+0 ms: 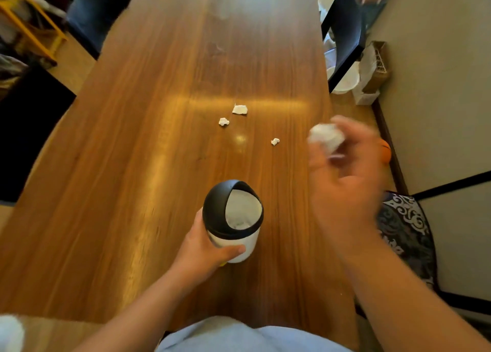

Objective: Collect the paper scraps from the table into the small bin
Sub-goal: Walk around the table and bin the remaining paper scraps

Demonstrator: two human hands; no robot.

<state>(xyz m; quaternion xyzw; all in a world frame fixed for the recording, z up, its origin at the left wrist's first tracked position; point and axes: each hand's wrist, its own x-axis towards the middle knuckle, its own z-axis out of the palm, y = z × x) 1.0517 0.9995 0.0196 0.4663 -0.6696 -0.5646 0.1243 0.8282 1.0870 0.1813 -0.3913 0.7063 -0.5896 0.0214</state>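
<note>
Near the six o'clock end of the long wooden table, the small bin is standing upright, white-bodied with a black domed lid whose opening is showing a pale interior. The left hand is wrapping around the bin's lower body from about seven o'clock, thumb pressing across the front, fingers curling behind it. At two o'clock from the bin, the right hand is hovering above the table's right edge, blurred, its fingers closing around a crumpled wad of paper held at the fingertips. Three paper scraps are lying loose on the wood toward twelve o'clock from the bin: the largest scrap farthest away, a medium scrap just beside it at seven o'clock, and a small scrap sitting apart, near the raised hand.
</note>
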